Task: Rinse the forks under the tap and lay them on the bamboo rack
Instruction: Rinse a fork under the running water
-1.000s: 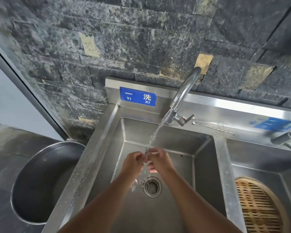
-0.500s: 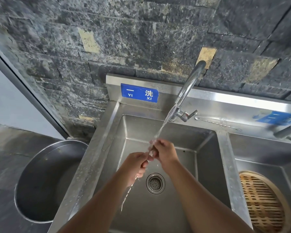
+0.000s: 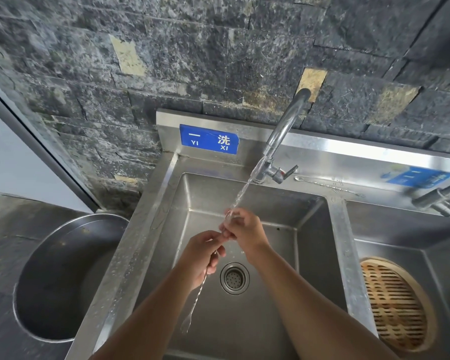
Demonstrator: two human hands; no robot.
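Observation:
Water runs from the curved tap (image 3: 283, 131) into the left sink basin (image 3: 312, 242). Both hands meet under the stream. My right hand (image 3: 244, 229) is closed on the upper end of a thin shiny fork (image 3: 228, 216), which the fingers and water mostly hide. My left hand (image 3: 203, 253), just below it, is pinched on the lower part. A thin stream of water trails down off the left hand. The round bamboo rack (image 3: 398, 305) lies in the right basin, and I see nothing on it.
A drain strainer (image 3: 234, 278) sits under the hands. A thin metal utensil (image 3: 327, 187) lies on the back ledge. A second tap (image 3: 439, 198) juts in at the right. A large steel bowl (image 3: 63, 276) stands left of the sink. Behind is a dark stone wall.
The right hand has risen higher into the stream while the left hand dropped lower and to the left. Water now streams off the left hand. The view has shifted slightly.

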